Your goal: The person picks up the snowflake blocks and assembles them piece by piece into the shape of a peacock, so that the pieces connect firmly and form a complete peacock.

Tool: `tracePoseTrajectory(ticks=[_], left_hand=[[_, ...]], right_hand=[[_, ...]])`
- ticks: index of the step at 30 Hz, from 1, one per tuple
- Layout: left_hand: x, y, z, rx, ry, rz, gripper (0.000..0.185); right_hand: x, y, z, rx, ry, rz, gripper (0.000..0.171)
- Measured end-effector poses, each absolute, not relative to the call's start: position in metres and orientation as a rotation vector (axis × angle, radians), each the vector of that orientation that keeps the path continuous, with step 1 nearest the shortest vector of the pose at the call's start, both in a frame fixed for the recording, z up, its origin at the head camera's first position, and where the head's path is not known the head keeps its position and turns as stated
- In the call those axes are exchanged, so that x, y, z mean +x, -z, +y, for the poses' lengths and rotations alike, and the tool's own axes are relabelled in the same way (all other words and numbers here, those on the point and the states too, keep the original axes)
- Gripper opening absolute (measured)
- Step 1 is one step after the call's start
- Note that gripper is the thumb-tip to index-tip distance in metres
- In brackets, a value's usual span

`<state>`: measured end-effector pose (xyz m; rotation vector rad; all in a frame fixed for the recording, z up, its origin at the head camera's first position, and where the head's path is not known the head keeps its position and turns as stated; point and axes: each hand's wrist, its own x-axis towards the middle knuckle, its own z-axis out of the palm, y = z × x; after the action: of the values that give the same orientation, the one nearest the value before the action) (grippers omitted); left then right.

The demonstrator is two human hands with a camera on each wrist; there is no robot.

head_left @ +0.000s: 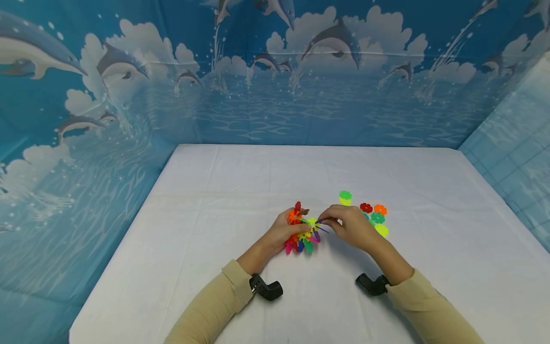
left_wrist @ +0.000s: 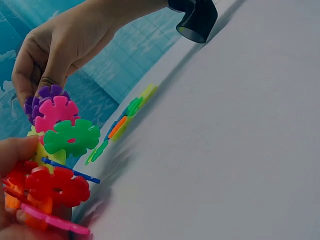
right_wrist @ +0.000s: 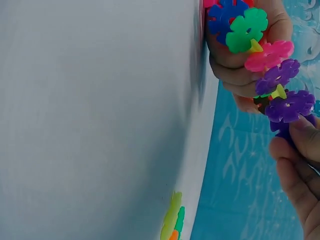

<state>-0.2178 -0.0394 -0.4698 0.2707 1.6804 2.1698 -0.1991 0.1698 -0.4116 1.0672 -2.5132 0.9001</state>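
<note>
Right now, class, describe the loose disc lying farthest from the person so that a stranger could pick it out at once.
Start at the white table and find the right hand. Just beyond it lies a small group of loose snowflake discs. The green disc sits alone at the far left of that group, farther from the person than the red disc and orange disc.

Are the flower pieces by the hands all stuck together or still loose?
Both. The cluster between the left hand and right hand is joined; the discs lie loose on the table.
</note>
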Motion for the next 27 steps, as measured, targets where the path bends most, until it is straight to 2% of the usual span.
tracePoseTrajectory(ticks=[20,27], left_hand=[[-0.220,0.472,-0.037,0.368,-2.168,1.755,0.030],[-0.221,0.473,-0.038,0.339,-2.172,1.775,0.031]], right_hand=[[-0.206,0.405,0.196,0.865,-1.143,-2.742,0.022],[-0.205,0.403,0.227,0.590,-1.113,-2.844,0.020]])
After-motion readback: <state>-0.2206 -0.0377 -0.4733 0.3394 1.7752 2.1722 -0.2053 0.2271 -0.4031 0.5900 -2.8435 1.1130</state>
